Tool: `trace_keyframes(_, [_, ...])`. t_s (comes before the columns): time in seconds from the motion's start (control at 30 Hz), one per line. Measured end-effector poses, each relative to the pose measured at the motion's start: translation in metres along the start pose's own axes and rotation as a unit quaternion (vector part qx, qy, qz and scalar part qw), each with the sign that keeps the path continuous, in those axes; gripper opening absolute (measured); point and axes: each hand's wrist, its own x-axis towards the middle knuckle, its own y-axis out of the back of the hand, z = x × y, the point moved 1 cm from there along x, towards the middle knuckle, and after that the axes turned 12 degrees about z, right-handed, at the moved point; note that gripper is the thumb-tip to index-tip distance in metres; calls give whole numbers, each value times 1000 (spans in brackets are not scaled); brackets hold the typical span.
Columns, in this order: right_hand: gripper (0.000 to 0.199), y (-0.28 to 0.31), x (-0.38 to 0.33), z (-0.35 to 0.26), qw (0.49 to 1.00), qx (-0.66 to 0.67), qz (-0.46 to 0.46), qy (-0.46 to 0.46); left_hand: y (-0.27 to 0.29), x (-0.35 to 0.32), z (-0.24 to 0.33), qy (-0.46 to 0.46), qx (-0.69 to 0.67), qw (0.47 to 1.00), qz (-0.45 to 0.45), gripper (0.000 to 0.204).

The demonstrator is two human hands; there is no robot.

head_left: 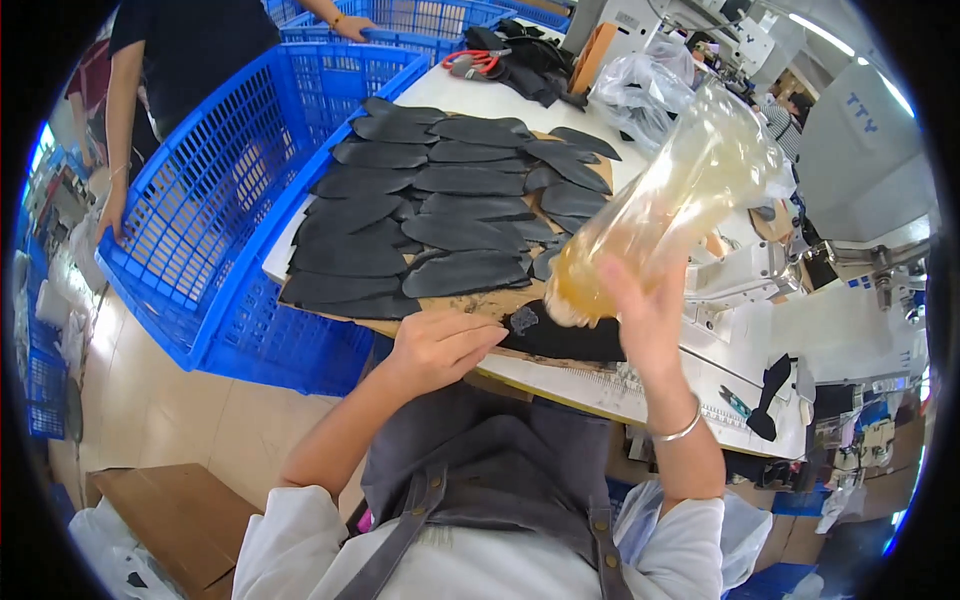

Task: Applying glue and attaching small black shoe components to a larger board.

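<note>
At two o'clock, the right hand [648, 315] holds a see-through plastic container [665, 195], yellowish stuff inside, between thumb and hidden fingers. The left hand [440, 348] presses its fingertips together. A blue crate [222, 308] stands at ten.

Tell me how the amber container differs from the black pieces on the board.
The container is see-through with an amber tint; the pieces are opaque black. The container is bulky, while each of the pieces is thin and flat. The container is tilted in the raised right hand; the pieces lie in overlapping rows on the brown board. Both the container and the pieces are longer than they are wide.
</note>
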Motion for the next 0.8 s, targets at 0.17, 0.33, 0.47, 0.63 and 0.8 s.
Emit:
trace_keyframes(0.17, [65, -2, -33, 11, 982, -115, -114, 92, -2, -5, -1, 6, -20, 1000, 12, 21])
trace_keyframes(0.33, [62, -11, -41, 19, 973, -142, -158, 87, 0, -9, 3, 8, -5, 1000, 10, 23])
trace_keyframes(0.47, [70, -10, -39, 23, 957, -205, -148, 144, -2, -6, 2, -5, -11, 1000, 4, 24])
trace_keyframes(0.63, [70, 16, -26, 20, 960, -238, -71, 127, -8, -7, 1, -4, -18, 1000, 3, 25])
trace_keyframes(0.8, [57, 68, -44, 13, 951, -293, 25, 100, -1, -5, 1, -1, -15, 1000, 5, 26])
